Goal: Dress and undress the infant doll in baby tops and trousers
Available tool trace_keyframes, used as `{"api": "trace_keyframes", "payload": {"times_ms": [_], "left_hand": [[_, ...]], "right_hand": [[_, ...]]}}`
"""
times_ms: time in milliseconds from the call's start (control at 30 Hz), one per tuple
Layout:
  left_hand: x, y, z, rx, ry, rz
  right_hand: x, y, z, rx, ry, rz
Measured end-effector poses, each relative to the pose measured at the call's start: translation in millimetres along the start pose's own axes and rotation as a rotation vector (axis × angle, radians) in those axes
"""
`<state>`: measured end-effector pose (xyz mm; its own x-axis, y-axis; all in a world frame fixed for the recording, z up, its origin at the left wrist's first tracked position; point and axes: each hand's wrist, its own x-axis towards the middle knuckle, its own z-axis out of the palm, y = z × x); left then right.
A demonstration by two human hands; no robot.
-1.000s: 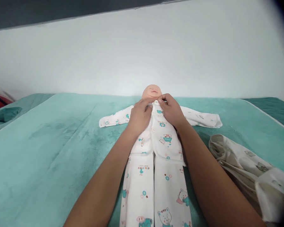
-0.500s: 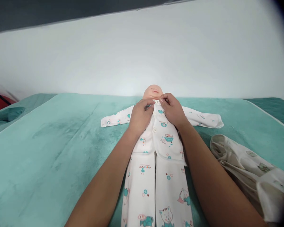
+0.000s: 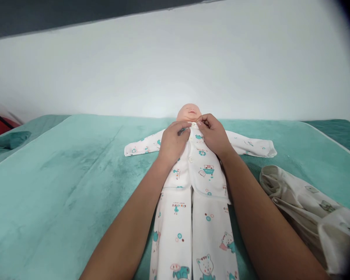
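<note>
A baby doll point(image 3: 190, 112) lies on its back, its head by the wall. It wears a white buttoned baby shirt point(image 3: 204, 181) with teal animal prints, sleeves spread to both sides. White printed trousers point(image 3: 173, 233) cover its legs. At the collar, my left hand point(image 3: 175, 139) has its fingers bent and pinching the left side of the neckline. My right hand point(image 3: 212, 132) pinches the other side of the collar, thumb and forefinger close together. Between the two hands a top button point(image 3: 193, 124) shows. Lower buttons run down the shirt's front.
The doll lies on a teal plush blanket point(image 3: 76, 186). To the right is a bundled cream cloth point(image 3: 306, 210) with printed patterns. A white wall point(image 3: 163, 66) rises behind. A red and black item point(image 3: 0, 124) sits at the far left.
Almost nothing differs. Both hands stay at the collar with tiny finger shifts, and the top button shows slightly more clearly.
</note>
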<state>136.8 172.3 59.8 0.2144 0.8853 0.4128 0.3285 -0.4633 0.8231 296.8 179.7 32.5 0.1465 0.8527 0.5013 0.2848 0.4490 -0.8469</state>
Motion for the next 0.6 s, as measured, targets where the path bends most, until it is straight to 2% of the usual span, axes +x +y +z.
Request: {"api": "trace_keyframes", "payload": {"times_ms": [233, 533, 600], "left_hand": [[-1, 0, 0.7, 0.016, -0.037, 0.065], [-7, 9, -4.3, -0.081, 0.042, -0.034], [-12, 11, -6.4, -0.068, 0.05, -0.05]], "right_hand": [[-1, -2, 0, 0.028, 0.006, -0.006], [-7, -15, -3, -0.108, -0.062, -0.087], [-9, -19, -6, -0.105, -0.068, -0.067]]}}
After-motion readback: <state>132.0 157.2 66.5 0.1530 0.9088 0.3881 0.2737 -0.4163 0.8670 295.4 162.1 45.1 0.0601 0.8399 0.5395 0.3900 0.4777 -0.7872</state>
